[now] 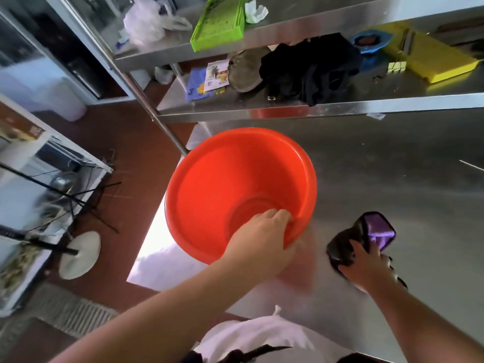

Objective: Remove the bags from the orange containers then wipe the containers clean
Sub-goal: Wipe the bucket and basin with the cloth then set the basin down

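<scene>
An orange plastic container [222, 179], round and deep, is tilted toward me at the left end of a steel table [379, 179]. Nothing lies inside it. My left hand [262, 234] grips its near rim, fingers curled inside and palm outside. To the right, my right hand [364, 265] holds a dark phone-like object [366, 231] with a purple screen just above the table. A faint pink blur, perhaps a thin plastic bag [298, 276], lies under the container's near edge.
Two steel shelves stand behind the table. The upper one [288, 35] holds a green tray [217, 24] and a white bag [146, 24]. The lower carries dark cloth [309, 69], papers, a yellow block [432, 58]. Left: red-brown floor, glass cabinet, white round base [78, 255].
</scene>
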A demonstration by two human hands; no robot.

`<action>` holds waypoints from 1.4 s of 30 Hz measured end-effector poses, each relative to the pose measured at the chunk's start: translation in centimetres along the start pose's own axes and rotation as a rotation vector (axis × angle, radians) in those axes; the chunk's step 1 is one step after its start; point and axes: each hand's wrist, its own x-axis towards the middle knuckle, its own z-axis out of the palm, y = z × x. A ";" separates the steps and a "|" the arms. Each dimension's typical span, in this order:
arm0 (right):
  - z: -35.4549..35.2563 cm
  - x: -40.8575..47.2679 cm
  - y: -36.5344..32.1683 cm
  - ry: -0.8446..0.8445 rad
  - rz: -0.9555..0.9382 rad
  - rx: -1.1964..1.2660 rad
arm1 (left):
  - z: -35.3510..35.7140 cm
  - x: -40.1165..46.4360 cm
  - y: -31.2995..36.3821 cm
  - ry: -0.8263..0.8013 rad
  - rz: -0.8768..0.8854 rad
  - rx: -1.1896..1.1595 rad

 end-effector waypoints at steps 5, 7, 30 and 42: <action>0.2 -1.6 0.5 0.048 -0.031 -0.187 | 0.2 0.3 0.0 0.033 -0.015 0.044; -0.1 -1.8 0.7 0.037 -0.067 -0.230 | -0.5 0.4 -0.4 0.047 -0.005 0.048; -7.5 -7.9 -15.7 0.062 -0.170 1.191 | -13.4 6.8 -20.4 0.266 0.151 -0.087; -5.8 -9.3 -27.4 0.285 -0.064 1.093 | -16.2 8.1 -23.9 0.097 0.447 0.382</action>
